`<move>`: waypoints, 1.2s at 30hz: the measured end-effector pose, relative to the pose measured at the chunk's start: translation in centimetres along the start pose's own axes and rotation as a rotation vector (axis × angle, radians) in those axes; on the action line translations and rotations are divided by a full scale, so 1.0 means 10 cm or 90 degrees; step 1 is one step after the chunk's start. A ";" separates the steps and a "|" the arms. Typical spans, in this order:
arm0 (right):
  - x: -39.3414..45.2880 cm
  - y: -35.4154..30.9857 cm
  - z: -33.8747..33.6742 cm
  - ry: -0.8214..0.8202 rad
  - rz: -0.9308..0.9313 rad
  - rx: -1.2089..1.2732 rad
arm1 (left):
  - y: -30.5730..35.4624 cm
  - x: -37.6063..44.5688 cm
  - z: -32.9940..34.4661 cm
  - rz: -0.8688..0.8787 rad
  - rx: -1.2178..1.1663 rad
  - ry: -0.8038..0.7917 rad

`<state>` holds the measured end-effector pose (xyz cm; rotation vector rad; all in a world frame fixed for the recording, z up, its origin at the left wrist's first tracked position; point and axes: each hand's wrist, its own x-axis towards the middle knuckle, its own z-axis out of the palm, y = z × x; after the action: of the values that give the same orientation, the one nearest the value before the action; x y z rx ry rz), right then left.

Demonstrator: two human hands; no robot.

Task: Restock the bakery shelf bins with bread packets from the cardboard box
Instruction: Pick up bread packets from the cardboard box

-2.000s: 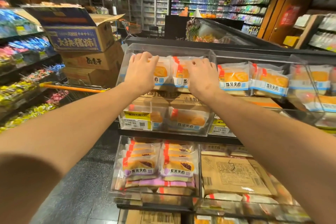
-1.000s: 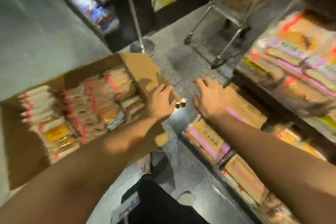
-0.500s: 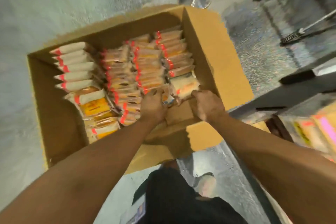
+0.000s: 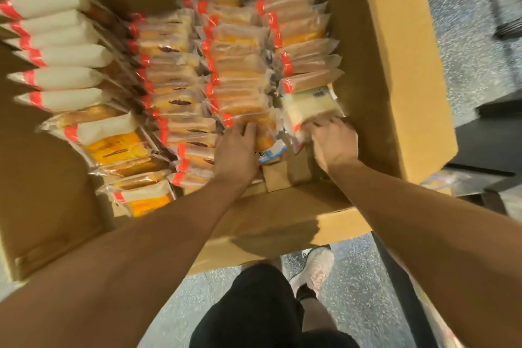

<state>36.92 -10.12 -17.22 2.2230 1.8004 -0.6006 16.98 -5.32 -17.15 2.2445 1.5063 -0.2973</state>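
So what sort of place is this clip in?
Probably a shop floor or stockroom. A large brown cardboard box holds rows of clear-wrapped bread packets on speckled grey flooring, with both hands reaching in.

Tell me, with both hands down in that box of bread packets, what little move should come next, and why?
Probably lift both hands straight up with their packets. The left hand already grips an orange-filled packet at the near end of its row, and the right hand pinches a pale packet beside the wall of the cardboard box. Both packets still sit inside, so nothing can reach the shelf until they clear the rim.
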 end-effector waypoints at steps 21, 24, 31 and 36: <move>-0.15 0.16 -0.19 -0.127 -0.004 0.179 | 0.06 -0.05 -0.06 0.040 0.073 -0.063; -0.19 0.13 -0.15 -0.118 -0.015 0.180 | 0.09 -0.04 -0.01 0.047 0.089 -0.078; -0.23 0.16 -0.21 -0.131 -0.006 0.078 | 0.12 -0.06 -0.05 0.073 0.093 -0.088; -0.39 0.12 -0.63 -0.014 0.054 0.102 | 0.25 -0.05 -0.54 0.085 0.094 -0.077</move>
<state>38.58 -11.20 -10.03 2.3723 1.6912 -0.7740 18.82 -4.08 -11.60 2.3812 1.3043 -0.5085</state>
